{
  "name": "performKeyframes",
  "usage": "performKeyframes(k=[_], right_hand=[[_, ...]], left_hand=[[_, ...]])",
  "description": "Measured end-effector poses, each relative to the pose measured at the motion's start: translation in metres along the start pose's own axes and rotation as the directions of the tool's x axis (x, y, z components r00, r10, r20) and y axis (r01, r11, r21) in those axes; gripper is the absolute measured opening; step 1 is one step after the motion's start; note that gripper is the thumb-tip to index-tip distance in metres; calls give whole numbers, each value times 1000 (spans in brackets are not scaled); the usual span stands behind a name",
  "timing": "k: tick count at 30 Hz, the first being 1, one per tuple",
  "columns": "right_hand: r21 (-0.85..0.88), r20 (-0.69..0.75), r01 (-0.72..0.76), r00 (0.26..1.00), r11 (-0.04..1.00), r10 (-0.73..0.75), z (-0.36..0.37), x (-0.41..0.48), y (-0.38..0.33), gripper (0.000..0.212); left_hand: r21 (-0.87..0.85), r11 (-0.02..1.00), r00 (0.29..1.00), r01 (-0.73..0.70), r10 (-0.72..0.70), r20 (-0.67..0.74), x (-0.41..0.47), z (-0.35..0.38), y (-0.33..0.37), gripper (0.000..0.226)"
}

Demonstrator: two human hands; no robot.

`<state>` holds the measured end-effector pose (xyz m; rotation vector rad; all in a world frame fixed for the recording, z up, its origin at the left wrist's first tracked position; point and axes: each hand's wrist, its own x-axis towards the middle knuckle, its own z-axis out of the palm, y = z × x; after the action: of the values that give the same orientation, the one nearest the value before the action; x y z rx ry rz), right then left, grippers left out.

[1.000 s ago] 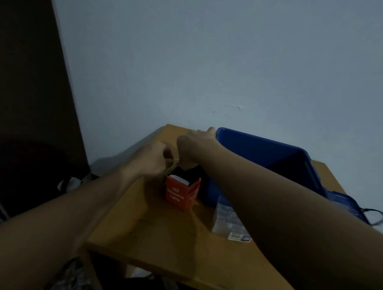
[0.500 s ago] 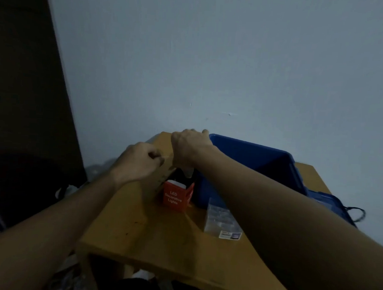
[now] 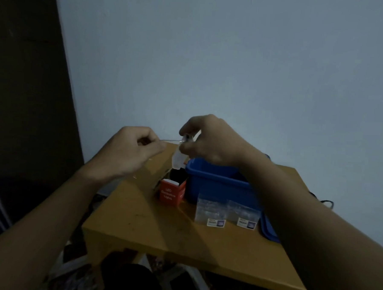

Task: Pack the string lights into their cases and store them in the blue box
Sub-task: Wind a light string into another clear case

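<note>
Orange-red carton (image 3: 172,193) stands upright on the wooden tabletop (image 3: 137,226), top flaps open, white print on its front reading "LED Decorative Lights". It sits just beside the blue box (image 3: 217,186), at the box's L corner. The box is open w/ a dark interior.

Two clear plastic bags (image 3: 209,210) lie side by side at the box's near wall. Each has a small label at its lower R corner (print too small to read). A blue lid (image 3: 269,230) shows at the R edge, partly hidden by the forearm.

Both hands are up in the air over the carton & box. L hand (image 3: 137,151): fingers curled in, thumb & forefinger pinching a thin clear wire (image 3: 170,140). The wire runs nearly level across to the R hand (image 3: 210,139). R hand: fingers curled round the top of the string lights (image 3: 177,160), whose whitish body hangs down from the grip, directly above the open carton, not touching it.

A black cable (image 3: 323,201) loops beyond the tabletop's far R side, against the pale blue-grey wall (image 3: 235,58).
</note>
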<state>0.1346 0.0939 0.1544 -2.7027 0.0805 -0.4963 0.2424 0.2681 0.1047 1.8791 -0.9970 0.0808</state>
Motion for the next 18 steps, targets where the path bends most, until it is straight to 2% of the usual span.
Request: performKeyframes(k=[4,9,15,18], right_hand=[[170,-61,-2,998,985,12,-18,-54,-2,26],[339,-124,-16,990,940,62,-38,-120,-7,25],[563,-182,-34,969,826,164,-55,-197,-13,22],[662,-201,-30,955,749,216,-57,-224,-15,22]], left_hand=[[-173,984,992,-38,57,110,-28,5,40,26],[-349,937,965,6,87,249,-60,19,81,45],[-381,925,945,2,123,302,-94,42,126,38],[-343,936,954,-74,167,249,-104,53,140,43]])
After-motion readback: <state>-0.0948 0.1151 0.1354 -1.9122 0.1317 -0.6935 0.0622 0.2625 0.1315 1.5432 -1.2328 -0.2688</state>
